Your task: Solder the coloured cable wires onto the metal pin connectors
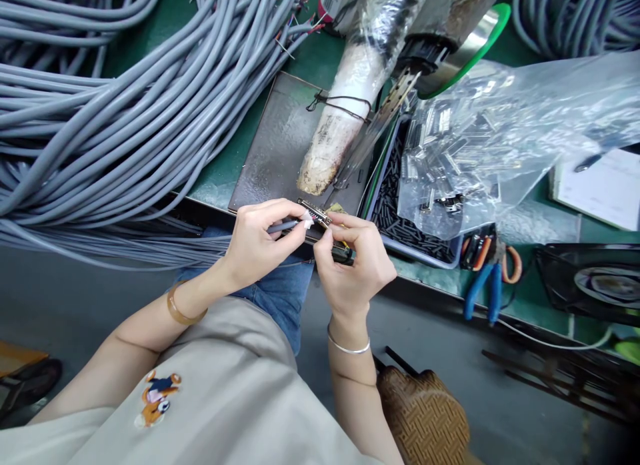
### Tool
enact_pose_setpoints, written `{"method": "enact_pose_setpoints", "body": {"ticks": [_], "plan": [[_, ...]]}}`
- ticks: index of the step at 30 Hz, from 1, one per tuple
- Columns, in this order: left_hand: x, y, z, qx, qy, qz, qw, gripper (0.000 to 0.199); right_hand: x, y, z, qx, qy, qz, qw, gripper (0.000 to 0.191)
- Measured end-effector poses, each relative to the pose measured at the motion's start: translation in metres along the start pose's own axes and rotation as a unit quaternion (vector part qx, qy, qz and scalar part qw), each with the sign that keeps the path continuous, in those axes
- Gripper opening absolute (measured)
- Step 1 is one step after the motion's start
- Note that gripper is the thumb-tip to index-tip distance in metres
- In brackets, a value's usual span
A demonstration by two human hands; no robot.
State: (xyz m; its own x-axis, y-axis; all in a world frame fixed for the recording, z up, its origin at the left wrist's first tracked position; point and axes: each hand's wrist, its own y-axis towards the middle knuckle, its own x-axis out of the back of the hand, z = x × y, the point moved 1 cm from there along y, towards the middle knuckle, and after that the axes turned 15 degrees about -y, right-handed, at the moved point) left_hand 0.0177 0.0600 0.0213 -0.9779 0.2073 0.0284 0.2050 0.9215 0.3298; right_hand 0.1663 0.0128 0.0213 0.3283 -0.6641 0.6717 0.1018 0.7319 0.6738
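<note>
My left hand [267,238] is closed, thumb and forefinger pinching the stripped end of a grey cable, where white material and thin coloured wires show. That end touches a small metal connector [314,212] at the table's front edge. From the right, my right hand [355,255] pinches the connector's near end between thumb and fingers. Just beyond both hands lies a dark flat plate [270,145], with a white wrapped tube [333,138] reaching down over it. Part of the connector is hidden by my fingertips.
Grey cables [115,118] cover the left side. A bin of small black pieces [400,215] sits right, under a plastic bag of metal parts [450,145]. Blue-handled pliers [485,285] lie near the front edge. A brown woven seat [425,418] stands below.
</note>
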Motion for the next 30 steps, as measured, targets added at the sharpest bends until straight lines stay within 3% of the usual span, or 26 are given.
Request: {"method": "enact_pose_setpoints", "body": {"ticks": [5, 8, 20, 30], "plan": [[0.001, 0.005, 0.002, 0.115, -0.107, -0.018, 0.987, 0.006, 0.000, -0.003, -0.002, -0.044, 0.067, 0.017, 0.997, 0.012], [0.001, 0.009, 0.001, 0.140, -0.145, -0.024, 0.979, 0.009, -0.002, -0.003, -0.005, -0.051, 0.075, 0.022, 0.996, 0.009], [0.000, 0.007, -0.001, 0.016, -0.052, -0.019, 0.998, 0.006, -0.002, 0.010, -0.003, 0.023, 0.024, -0.028, 0.999, 0.014], [0.001, 0.004, 0.001, 0.019, -0.029, 0.011, 0.999, 0.008, -0.004, -0.002, -0.010, 0.038, 0.006, -0.012, 0.999, 0.014]]}}
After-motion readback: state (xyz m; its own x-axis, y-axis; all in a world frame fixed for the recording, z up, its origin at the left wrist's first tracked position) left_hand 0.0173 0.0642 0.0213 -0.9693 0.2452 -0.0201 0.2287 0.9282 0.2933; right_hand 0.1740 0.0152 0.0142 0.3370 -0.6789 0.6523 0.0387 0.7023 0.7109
